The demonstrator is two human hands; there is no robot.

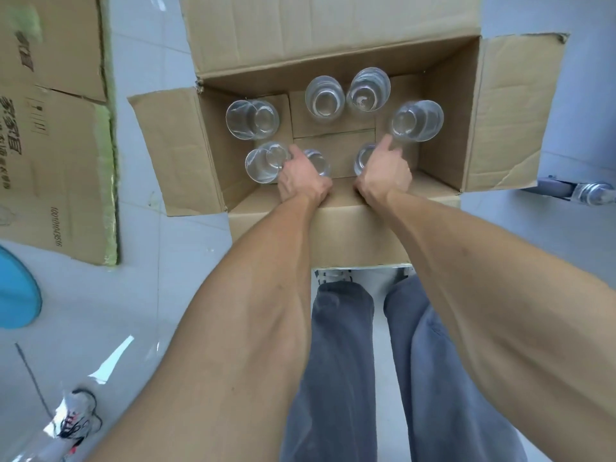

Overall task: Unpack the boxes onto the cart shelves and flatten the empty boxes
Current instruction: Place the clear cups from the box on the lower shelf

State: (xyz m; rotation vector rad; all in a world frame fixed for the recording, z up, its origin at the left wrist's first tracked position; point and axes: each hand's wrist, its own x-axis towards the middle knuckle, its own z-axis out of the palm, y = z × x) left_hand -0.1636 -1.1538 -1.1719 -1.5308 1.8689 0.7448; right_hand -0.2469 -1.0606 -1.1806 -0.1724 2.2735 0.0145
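Observation:
An open cardboard box [443,135] stands on the floor in front of me, its flaps folded out. Several clear drinking glasses stand inside on a cardboard layer. My left hand [301,176] reaches into the near left part and grips a glass [318,161]; another glass [265,161] stands just left of it. My right hand [383,171] reaches into the near right part and grips a glass [363,158], its forefinger pointing toward the glass [416,121] at the far right. Three more glasses [325,100] stand further back.
A flattened cardboard box [56,128] with printed text lies on the floor at the left. A blue round object [16,291] sits at the left edge. A cart caster wheel [590,193] shows at the right. My legs and shoes are below the box.

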